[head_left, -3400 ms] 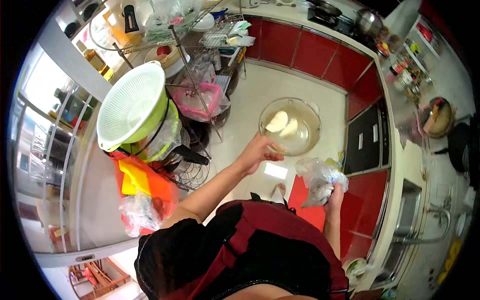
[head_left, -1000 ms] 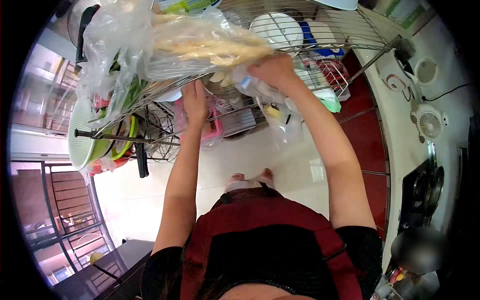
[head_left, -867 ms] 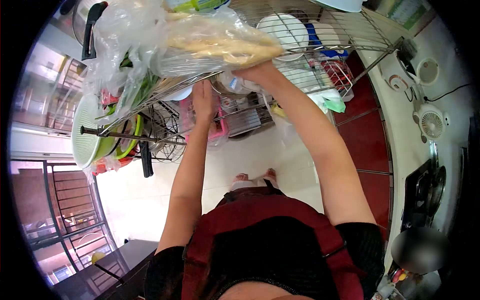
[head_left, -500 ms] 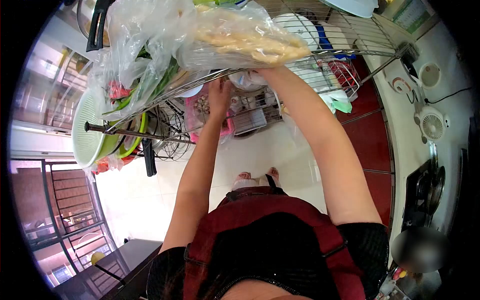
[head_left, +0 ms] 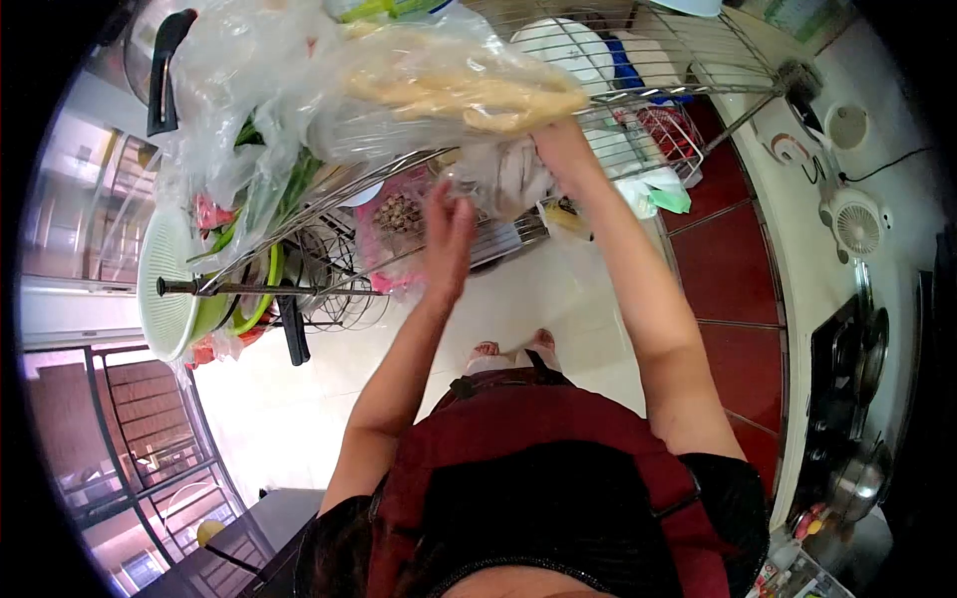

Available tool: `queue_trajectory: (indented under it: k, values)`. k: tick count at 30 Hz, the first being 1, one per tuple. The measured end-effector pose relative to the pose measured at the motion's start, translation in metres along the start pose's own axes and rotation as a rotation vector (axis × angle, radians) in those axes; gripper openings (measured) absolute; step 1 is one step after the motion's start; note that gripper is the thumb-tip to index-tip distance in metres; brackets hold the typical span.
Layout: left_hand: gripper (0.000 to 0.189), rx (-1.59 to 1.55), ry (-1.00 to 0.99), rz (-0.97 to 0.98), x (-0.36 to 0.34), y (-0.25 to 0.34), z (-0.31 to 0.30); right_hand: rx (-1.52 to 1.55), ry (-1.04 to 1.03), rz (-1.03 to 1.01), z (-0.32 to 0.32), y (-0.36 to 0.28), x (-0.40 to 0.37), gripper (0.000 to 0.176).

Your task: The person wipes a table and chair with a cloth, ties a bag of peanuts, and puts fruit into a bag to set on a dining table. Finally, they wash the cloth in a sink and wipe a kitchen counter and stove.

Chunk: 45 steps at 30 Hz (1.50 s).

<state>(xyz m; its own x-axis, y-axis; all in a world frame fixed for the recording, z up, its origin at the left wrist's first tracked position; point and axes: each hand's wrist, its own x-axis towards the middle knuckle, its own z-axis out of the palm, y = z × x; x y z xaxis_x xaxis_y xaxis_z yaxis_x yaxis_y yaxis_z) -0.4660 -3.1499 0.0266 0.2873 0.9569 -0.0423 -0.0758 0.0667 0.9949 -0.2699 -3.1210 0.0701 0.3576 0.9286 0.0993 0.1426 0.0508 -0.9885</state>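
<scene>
Below the wire shelf's front edge, my right hand grips a clear plastic bag with pale contents I cannot make out. Its fingertips are partly hidden behind the bag and shelf. My left hand is just left of that bag, fingers apart and somewhat blurred, holding nothing. Behind it, a pink basket contains small speckled brownish items that may be eggs. Directly above my hands, a clear bag of long yellowish food overhangs the upper wire shelf.
Bagged green vegetables lie at the shelf's left, above a pale green colander. A black pan handle sticks out below. White plates stand at the back. A stove and small fan are on the right.
My right hand has drawn the clear bag out from under the shelf toward me. My left hand has come out of the pink basket area, moving right and nearer, fingers now apart.
</scene>
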Motion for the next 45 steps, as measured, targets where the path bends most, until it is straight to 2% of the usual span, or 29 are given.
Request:
queue_trajectory:
  k: [1, 3, 6, 7, 9, 12, 13, 14, 15, 16, 17, 18, 19, 20, 21, 24, 25, 28, 29, 32, 35, 38, 39, 42, 45]
  values:
    - [0.044, -0.199, -0.046, -0.102, -0.009, 0.002, 0.014, 0.378, 0.086, 0.228, 0.005, -0.013, -0.026, 0.024]
    - [0.044, -0.592, -0.141, -0.316, -0.021, 0.007, 0.04, 0.419, 0.24, 0.328, 0.017, 0.006, -0.06, 0.022]
    - [0.045, -0.691, -0.16, -0.35, -0.015, -0.003, 0.052, -0.206, 0.024, 0.164, 0.008, 0.001, -0.102, 0.025]
    - [0.039, -0.619, -0.227, -0.4, -0.013, -0.006, 0.045, -0.289, 0.019, 0.04, 0.002, 0.012, -0.105, 0.029]
    - [0.035, -0.511, -0.233, -0.351, -0.017, -0.009, 0.039, -0.46, 0.018, -0.211, -0.013, 0.044, -0.109, 0.038]
    - [0.035, -0.325, -0.201, -0.169, -0.028, -0.004, 0.043, -0.176, -0.194, -0.043, -0.046, -0.004, -0.127, 0.057]
    - [0.034, -0.234, -0.188, -0.071, -0.028, -0.001, 0.042, 0.034, -0.294, -0.112, -0.055, -0.014, -0.131, 0.077]
    - [0.032, 0.308, -0.153, -0.062, -0.023, 0.012, 0.037, -0.075, -0.282, -0.268, -0.062, -0.01, -0.133, 0.092]
    - [0.03, 0.351, -0.168, -0.039, -0.022, 0.018, 0.036, -0.097, -0.214, -0.394, -0.064, -0.012, -0.137, 0.101]
    - [0.029, 0.394, -0.182, -0.015, -0.02, 0.024, 0.036, -0.087, -0.177, -0.374, -0.066, -0.023, -0.144, 0.103]
    - [0.028, 0.326, -0.311, 0.174, -0.015, 0.018, 0.037, -0.202, -0.125, -0.42, -0.061, -0.026, -0.146, 0.1]
    - [0.027, 0.237, -0.45, 0.352, -0.011, 0.013, 0.039, -0.238, -0.1, -0.444, -0.056, -0.024, -0.145, 0.09]
    - [0.029, 0.254, -0.481, 0.355, -0.013, 0.024, 0.049, -0.191, -0.033, -0.463, -0.05, -0.025, -0.148, 0.079]
    - [0.035, 0.307, -0.608, 0.345, 0.003, 0.014, 0.041, -0.268, 0.093, -0.417, -0.043, -0.026, -0.155, 0.061]
    - [0.044, 0.373, -0.599, 0.296, 0.006, 0.019, 0.045, -0.221, 0.26, -0.538, -0.035, -0.024, -0.152, 0.04]
    - [0.053, 0.09, -0.641, 0.175, -0.009, 0.064, 0.071, 0.036, 0.454, -0.179, -0.032, -0.036, -0.157, 0.024]
    - [0.062, -0.099, -0.774, 0.079, -0.013, 0.078, 0.078, 0.087, 0.55, -0.178, -0.03, -0.032, -0.159, 0.02]
    - [0.067, -0.434, -1.029, -0.189, -0.009, 0.065, 0.086, 0.149, 0.828, -0.247, -0.029, -0.037, -0.188, 0.022]
    - [0.071, -0.489, -1.112, -0.268, -0.019, 0.066, 0.091, -0.078, 0.948, -0.262, -0.032, -0.033, -0.199, 0.026]
    - [0.073, -0.611, -1.381, -0.505, -0.046, 0.062, 0.107, -0.206, 1.14, -0.181, -0.029, -0.052, -0.256, 0.032]
    - [0.069, -0.654, -1.526, -0.621, -0.077, 0.053, 0.12, -0.553, 1.23, -0.087, -0.026, -0.075, -0.305, 0.036]
    - [0.058, -0.542, -1.657, -0.637, -0.102, 0.036, 0.134, -0.75, 1.129, 0.163, -0.002, -0.091, -0.35, 0.038]
    - [0.047, -0.399, -1.644, -0.592, -0.116, 0.043, 0.136, -0.834, 1.165, 0.216, 0.006, -0.097, -0.359, 0.039]
    - [0.04, -0.355, -1.692, -0.549, -0.168, 0.044, 0.136, -0.95, 1.31, 0.065, 0.03, -0.101, -0.401, 0.034]
    - [0.042, -0.366, -1.821, -0.549, -0.232, 0.047, 0.121, -0.861, 1.527, -0.033, 0.055, -0.093, -0.458, 0.028]
